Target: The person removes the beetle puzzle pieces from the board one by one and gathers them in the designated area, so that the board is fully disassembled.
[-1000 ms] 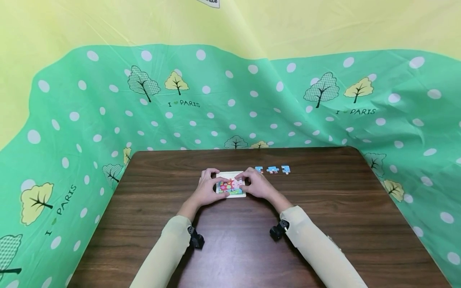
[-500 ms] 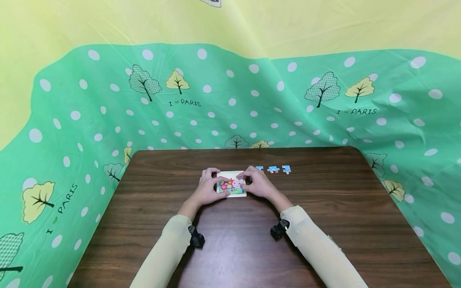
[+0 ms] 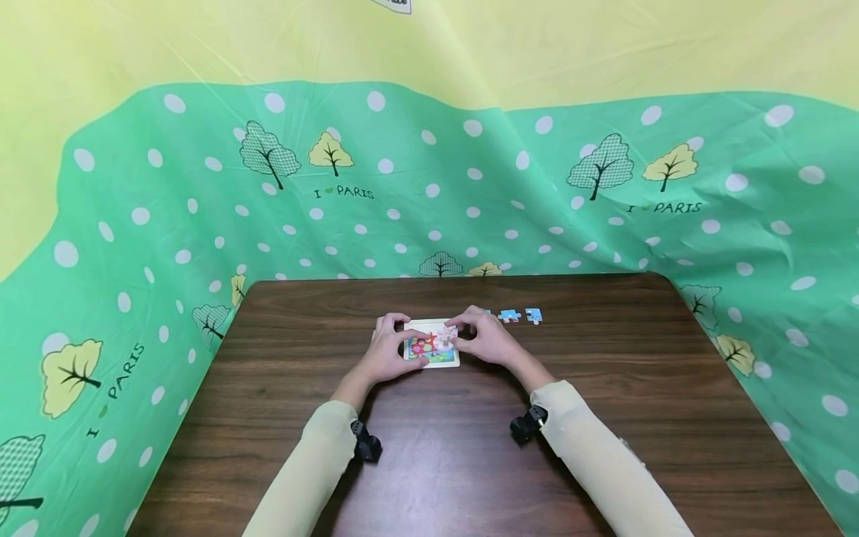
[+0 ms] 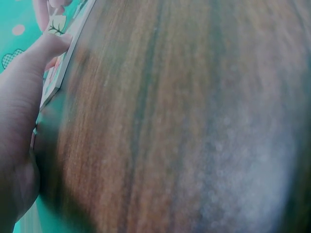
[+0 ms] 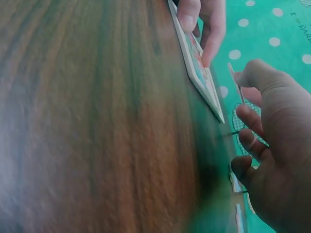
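A small puzzle board (image 3: 424, 365) with a pale frame lies near the middle of the table, showing a red and pink picture over green and blue. My left hand (image 3: 388, 352) grips its left side, thumb at the near edge and fingers toward the far edge; in the left wrist view the thumb (image 4: 53, 43) lies on the frame. Above the board's right side, my right hand (image 3: 488, 340) pinches a pinkish puzzle piece (image 3: 447, 333) between thumb and fingers. The right wrist view shows that thin piece (image 5: 236, 82) edge-on, raised off the board.
Blue puzzle pieces lie in a row behind my right hand: one (image 3: 510, 316) in the middle, one (image 3: 533, 315) at the right, another mostly hidden by the hand. A green and yellow cloth (image 3: 456, 171) hangs behind the brown wooden table (image 3: 429, 462).
My right hand has lifted a little and shifted slightly right, bringing the pinkish piece up from the board. It now covers more of the nearest blue piece. The left hand stays in place.
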{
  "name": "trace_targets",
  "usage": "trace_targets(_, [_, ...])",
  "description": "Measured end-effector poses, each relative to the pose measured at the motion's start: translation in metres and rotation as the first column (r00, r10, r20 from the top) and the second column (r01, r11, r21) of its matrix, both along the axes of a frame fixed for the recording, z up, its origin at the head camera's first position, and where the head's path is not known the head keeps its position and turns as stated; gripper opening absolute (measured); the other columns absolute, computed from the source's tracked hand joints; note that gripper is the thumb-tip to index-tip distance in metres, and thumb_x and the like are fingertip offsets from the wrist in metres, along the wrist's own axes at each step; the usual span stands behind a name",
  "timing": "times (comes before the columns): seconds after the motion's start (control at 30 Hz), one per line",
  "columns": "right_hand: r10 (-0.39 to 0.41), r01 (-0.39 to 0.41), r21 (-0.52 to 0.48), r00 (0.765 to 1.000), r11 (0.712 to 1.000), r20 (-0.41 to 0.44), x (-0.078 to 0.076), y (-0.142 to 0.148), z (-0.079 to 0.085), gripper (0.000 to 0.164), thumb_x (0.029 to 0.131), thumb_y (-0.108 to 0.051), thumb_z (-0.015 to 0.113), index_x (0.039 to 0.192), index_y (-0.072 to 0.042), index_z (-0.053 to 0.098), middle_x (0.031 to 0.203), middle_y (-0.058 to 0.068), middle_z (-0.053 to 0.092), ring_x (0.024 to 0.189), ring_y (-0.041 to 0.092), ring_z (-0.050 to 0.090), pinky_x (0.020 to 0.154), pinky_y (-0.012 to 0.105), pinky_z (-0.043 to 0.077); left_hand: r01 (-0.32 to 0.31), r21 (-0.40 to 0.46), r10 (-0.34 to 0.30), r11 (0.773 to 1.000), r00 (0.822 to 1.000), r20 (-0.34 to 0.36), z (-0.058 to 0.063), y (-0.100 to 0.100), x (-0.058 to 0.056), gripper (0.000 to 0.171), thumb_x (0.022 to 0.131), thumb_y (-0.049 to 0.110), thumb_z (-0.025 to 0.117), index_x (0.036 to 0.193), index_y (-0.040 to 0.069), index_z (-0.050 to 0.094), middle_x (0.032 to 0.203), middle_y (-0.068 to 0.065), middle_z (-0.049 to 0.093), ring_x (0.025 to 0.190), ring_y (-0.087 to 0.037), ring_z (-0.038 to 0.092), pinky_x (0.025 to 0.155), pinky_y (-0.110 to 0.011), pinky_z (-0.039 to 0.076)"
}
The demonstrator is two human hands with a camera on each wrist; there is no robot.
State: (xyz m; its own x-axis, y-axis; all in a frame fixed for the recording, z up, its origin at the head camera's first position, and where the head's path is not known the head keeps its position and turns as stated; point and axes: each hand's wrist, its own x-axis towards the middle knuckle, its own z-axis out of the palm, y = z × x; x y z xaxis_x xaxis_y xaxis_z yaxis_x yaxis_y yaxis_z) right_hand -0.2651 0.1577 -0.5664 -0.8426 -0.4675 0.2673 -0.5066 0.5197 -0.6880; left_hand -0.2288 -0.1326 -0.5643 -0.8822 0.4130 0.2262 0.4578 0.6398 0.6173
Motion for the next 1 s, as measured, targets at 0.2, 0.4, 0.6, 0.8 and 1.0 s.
trace_targets(0.2, [0.020,-0.021,0.011,0.997,1.000,0.080,0.016,0.001,0.035,0.035,0.097,-0.018,0.078,0.130,-0.008,0.083,0.103,0.007,0.066,0.088,0.017,0.054,0.081,0.029,0.046,-0.009,-0.012,0.009,1.000,1.000,0.028,0.005,0.002,0.001,0.047,0.088,0.041,0.089,0.129,0.020,0.084,0.155,-0.022,0.049,0.143,-0.047,0.039,0.119,-0.070,0.036])
trace_targets(0.4, [-0.011,0.007,0.040,0.995,0.999,0.096,0.022,0.007,0.048,0.034,0.095,-0.010,0.078,0.128,-0.009,0.085,0.108,0.012,0.070,0.094,0.017,0.058,0.085,0.030,0.048,-0.014,-0.027,0.015,1.000,0.999,0.031,0.009,0.003,0.001,0.046,0.086,0.037,0.091,0.128,0.020,0.084,0.155,-0.022,0.050,0.144,-0.047,0.040,0.120,-0.070,0.036])
trace_targets(0.6, [-0.016,0.016,0.005,0.997,1.000,0.074,0.020,0.019,0.050,0.031,0.093,-0.010,0.081,0.123,-0.009,0.086,0.103,0.012,0.069,0.094,0.024,0.059,0.083,0.032,0.048,-0.005,0.003,0.005,1.000,1.000,0.012,0.004,0.002,0.000,0.046,0.084,0.040,0.091,0.126,0.020,0.085,0.153,-0.023,0.051,0.142,-0.047,0.041,0.119,-0.070,0.036])
trace_targets(0.8, [-0.039,0.039,0.008,0.997,0.999,0.065,0.021,0.031,0.052,0.030,0.091,-0.009,0.084,0.121,-0.009,0.085,0.103,0.010,0.070,0.095,0.022,0.062,0.083,0.030,0.050,-0.004,0.006,0.004,1.000,1.000,0.015,0.001,0.001,-0.001,0.048,0.084,0.041,0.090,0.126,0.020,0.084,0.153,-0.022,0.051,0.141,-0.046,0.040,0.119,-0.069,0.036])
trace_targets(1.0, [-0.041,0.039,0.017,0.997,0.999,0.066,0.020,0.046,0.053,0.032,0.089,-0.007,0.084,0.120,-0.007,0.084,0.102,0.012,0.071,0.095,0.025,0.063,0.083,0.031,0.052,-0.006,-0.043,0.008,0.999,0.999,0.052,0.008,0.002,0.000,0.049,0.087,0.039,0.091,0.131,0.019,0.083,0.157,-0.022,0.050,0.145,-0.045,0.040,0.122,-0.068,0.036])
